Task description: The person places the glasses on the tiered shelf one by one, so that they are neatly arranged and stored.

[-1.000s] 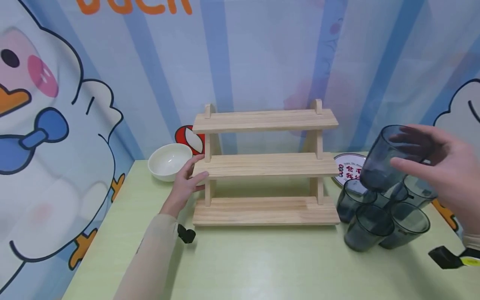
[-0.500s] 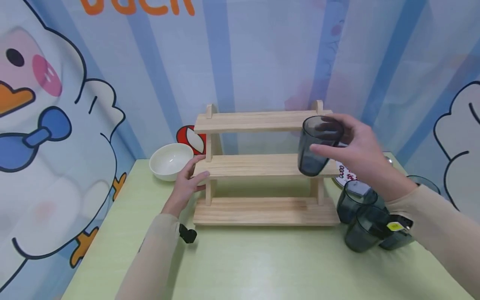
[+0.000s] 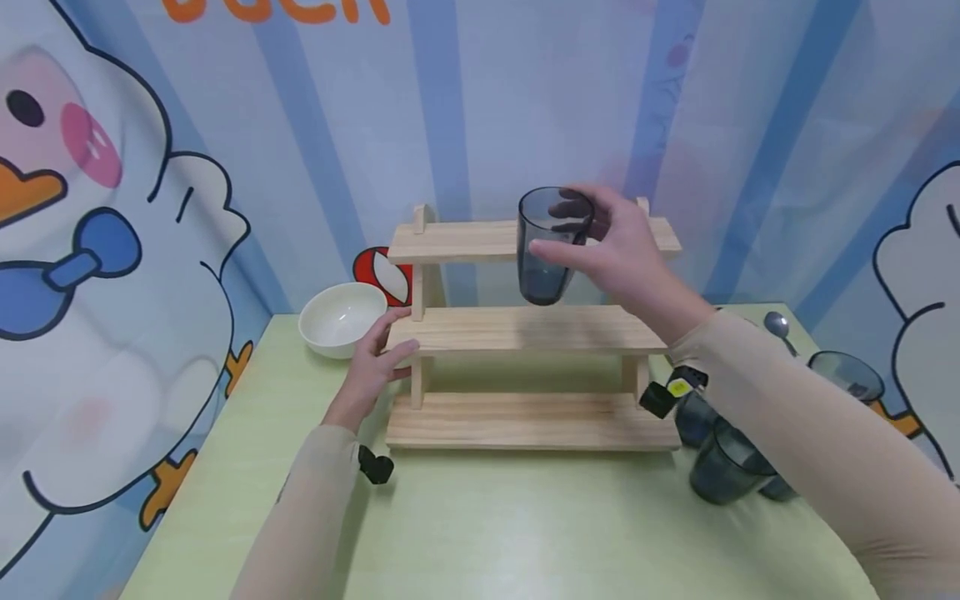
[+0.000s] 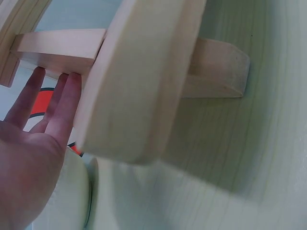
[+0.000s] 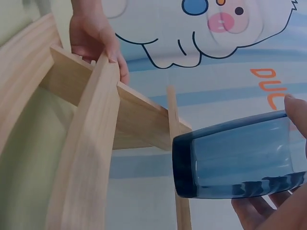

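A three-tier wooden display shelf [image 3: 480, 329] stands at the middle of the table. My left hand [image 3: 366, 371] grips the left end of its middle board, thumb at the front edge and fingers behind. In the left wrist view, those fingertips [image 4: 72, 79] touch the wooden side support. My right hand [image 3: 622, 250] holds a smoky blue-grey drinking glass [image 3: 542, 271], thumb on the near side and fingers round the far side. Mouth up, the glass hangs in the air in front of the top board, above the middle one. No glass stands on the boards.
Several more tinted glasses [image 3: 727, 467] stand right of the shelf, partly hidden by my right forearm. Behind them lies a spoon [image 3: 777, 323]. A white bowl [image 3: 341, 321] sits at the back left. A cartoon duck curtain [image 3: 525, 100] hangs behind the table.
My right hand has carried the glass leftward from over the other glasses to the front of the shelf's upper part. My left hand has stayed on the shelf.
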`<state>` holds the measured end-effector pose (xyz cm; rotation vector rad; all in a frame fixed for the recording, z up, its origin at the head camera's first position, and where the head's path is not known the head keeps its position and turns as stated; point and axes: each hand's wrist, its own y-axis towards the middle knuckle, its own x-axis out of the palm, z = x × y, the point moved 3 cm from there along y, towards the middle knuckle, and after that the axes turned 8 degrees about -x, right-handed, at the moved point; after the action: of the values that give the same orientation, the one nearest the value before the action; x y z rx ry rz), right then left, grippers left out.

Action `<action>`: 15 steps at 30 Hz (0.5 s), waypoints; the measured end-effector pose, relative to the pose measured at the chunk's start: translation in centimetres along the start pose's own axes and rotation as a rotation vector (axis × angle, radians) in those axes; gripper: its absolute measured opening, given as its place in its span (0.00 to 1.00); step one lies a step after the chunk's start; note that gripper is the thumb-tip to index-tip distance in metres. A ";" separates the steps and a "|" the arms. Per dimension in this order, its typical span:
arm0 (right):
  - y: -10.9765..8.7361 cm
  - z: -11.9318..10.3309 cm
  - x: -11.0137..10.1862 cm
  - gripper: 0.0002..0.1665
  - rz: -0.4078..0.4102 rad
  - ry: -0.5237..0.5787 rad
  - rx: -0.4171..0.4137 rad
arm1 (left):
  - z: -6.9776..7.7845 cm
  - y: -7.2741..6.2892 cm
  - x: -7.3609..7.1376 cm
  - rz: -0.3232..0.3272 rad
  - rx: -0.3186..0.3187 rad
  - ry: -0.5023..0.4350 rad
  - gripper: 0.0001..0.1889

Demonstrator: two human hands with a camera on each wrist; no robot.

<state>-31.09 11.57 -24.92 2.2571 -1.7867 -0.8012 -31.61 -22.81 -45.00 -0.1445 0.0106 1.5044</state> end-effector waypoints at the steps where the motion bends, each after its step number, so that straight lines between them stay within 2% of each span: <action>1: 0.5 -0.1 0.3 0.47 0.009 -0.004 -0.001 | 0.0 0.0 0.0 0.000 -0.001 0.000 0.30; 15: 5.2 0.4 2.8 0.51 0.108 0.025 0.028 | -0.1 0.0 -0.1 0.008 -0.001 0.008 0.30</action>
<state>-35.39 7.61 -23.89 2.1553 -1.9016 -0.7299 -31.65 -22.89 -45.09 -0.1511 0.0172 1.5117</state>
